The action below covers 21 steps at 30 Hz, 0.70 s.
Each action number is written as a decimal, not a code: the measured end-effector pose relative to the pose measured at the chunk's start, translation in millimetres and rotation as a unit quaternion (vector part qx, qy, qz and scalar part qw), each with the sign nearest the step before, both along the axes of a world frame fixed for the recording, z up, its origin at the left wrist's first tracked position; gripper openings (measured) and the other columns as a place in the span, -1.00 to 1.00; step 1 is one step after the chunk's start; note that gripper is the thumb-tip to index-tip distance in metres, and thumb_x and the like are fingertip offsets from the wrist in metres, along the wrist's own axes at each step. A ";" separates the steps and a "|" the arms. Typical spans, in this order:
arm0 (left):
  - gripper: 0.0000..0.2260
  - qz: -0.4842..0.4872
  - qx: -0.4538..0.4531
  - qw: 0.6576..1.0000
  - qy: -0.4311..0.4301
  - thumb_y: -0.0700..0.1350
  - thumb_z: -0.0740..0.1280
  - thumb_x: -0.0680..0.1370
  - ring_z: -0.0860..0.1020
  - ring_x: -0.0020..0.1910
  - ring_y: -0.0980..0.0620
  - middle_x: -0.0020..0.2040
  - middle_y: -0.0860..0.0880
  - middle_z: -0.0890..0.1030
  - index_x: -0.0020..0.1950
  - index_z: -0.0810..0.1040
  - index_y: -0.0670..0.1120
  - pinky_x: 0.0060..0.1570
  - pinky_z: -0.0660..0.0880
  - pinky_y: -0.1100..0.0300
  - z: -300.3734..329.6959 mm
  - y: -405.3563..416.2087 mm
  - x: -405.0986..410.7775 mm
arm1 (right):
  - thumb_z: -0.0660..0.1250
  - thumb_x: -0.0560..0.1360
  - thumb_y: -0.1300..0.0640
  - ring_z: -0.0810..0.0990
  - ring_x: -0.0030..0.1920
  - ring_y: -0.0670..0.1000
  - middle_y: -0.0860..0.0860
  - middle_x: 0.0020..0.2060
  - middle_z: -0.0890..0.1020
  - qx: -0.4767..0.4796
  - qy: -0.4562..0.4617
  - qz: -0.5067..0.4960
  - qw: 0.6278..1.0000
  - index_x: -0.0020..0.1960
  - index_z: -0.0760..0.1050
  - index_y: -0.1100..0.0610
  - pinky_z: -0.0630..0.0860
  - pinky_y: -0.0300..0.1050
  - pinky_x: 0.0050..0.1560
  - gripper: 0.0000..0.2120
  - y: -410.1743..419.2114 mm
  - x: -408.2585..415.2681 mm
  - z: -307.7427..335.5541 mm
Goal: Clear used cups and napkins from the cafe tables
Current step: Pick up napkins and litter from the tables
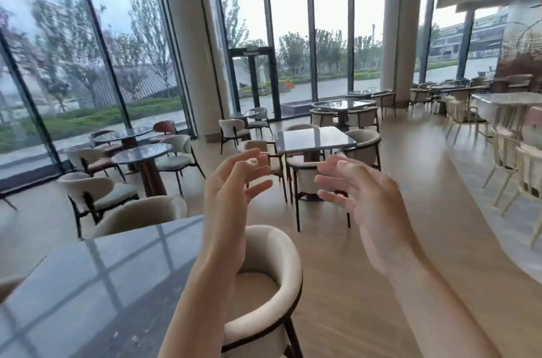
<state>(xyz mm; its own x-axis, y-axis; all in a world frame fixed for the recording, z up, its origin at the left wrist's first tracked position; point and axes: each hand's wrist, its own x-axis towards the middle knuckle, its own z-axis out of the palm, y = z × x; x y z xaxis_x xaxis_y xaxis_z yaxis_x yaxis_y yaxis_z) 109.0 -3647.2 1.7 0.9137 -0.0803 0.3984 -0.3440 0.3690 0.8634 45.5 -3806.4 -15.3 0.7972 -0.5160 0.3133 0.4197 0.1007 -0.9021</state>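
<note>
Both of my hands are raised in front of me, palms turned toward each other, and neither holds anything. My left hand (pixel 231 190) has its fingers loosely spread and slightly bent. My right hand (pixel 363 196) has straight, spread fingers. A grey glossy table (pixel 88 284) lies at the lower left beneath my left forearm. I see no cups or napkins on any table top in view.
A cream tub chair (pixel 272 284) stands right below my arms at the near table. A square table (pixel 313 139) with chairs sits straight ahead, round tables (pixel 143 152) at the left, a long counter (pixel 510 99) with stools at the right. Wooden floor runs between them.
</note>
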 end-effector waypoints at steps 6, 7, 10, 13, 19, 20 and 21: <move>-0.80 0.150 -0.012 0.989 -0.013 -0.26 0.25 0.63 0.69 0.08 -0.12 0.00 -0.11 0.75 0.07 0.68 -0.13 0.01 0.67 0.10 29.5 -31.5 63.4 | 0.28 0.64 0.11 0.72 0.08 -0.01 0.06 0.05 0.73 -0.037 -0.008 0.167 0.985 0.23 0.61 0.12 0.66 -0.03 0.14 -0.77 -38.2 113.3 33.4; -0.78 0.169 -0.015 0.985 -0.016 -0.27 0.23 0.64 0.69 0.08 -0.12 -0.01 -0.10 0.75 0.07 0.68 -0.13 0.01 0.67 0.11 30.5 -36.3 73.4 | 0.29 0.63 0.11 0.71 0.08 -0.01 0.05 0.05 0.72 -0.042 -0.009 0.186 0.982 0.24 0.61 0.11 0.65 -0.01 0.16 -0.77 -45.2 128.1 33.1; -0.77 0.221 -0.014 0.975 -0.023 -0.26 0.21 0.66 0.69 0.11 -0.13 0.00 -0.08 0.75 0.10 0.67 -0.14 0.05 0.65 0.06 26.2 -57.1 107.0 | 0.32 0.62 0.14 0.71 0.08 0.01 0.06 0.05 0.72 -0.046 -0.017 0.225 0.973 0.22 0.61 0.12 0.64 0.06 0.20 -0.79 -74.6 174.5 26.6; -0.77 0.262 -0.017 0.964 -0.031 -0.26 0.21 0.66 0.67 0.16 -0.16 0.03 -0.11 0.75 0.11 0.67 -0.15 0.14 0.62 -0.07 14.5 -92.0 152.5 | 0.38 0.55 0.04 0.71 0.07 0.00 0.05 0.03 0.73 -0.049 -0.023 0.239 0.970 0.20 0.62 0.11 0.65 0.03 0.16 -0.73 -122.2 225.3 12.9; -0.77 0.197 -0.034 0.979 -0.028 -0.24 0.25 0.63 0.70 0.08 -0.10 -0.04 -0.06 0.76 -0.03 0.71 -0.07 -0.04 0.64 0.10 -7.3 -256.2 293.0 | 0.33 0.61 0.10 0.71 0.08 -0.02 0.06 0.04 0.73 -0.071 0.004 0.160 0.984 0.20 0.62 0.09 0.65 -0.01 0.16 -0.79 -290.2 343.1 -5.7; -0.79 0.162 -0.029 0.986 -0.022 -0.20 0.28 0.59 0.70 0.09 -0.10 -0.03 -0.06 0.76 -0.05 0.72 -0.05 -0.01 0.63 0.08 -6.9 -297.7 317.1 | 0.36 0.59 0.05 0.72 0.07 -0.04 0.05 0.03 0.74 -0.068 0.008 0.133 0.989 0.20 0.62 0.07 0.64 -0.02 0.16 -0.78 -329.9 359.4 -3.2; -0.81 0.131 -0.021 0.991 -0.018 -0.16 0.30 0.54 0.70 0.10 -0.10 -0.01 -0.08 0.76 -0.06 0.73 -0.05 0.02 0.63 0.04 -5.6 -339.5 338.4 | 0.39 0.55 0.00 0.72 0.07 -0.05 0.03 0.02 0.74 -0.063 0.010 0.101 0.993 0.19 0.62 0.06 0.63 -0.04 0.14 -0.75 -369.5 372.2 -0.3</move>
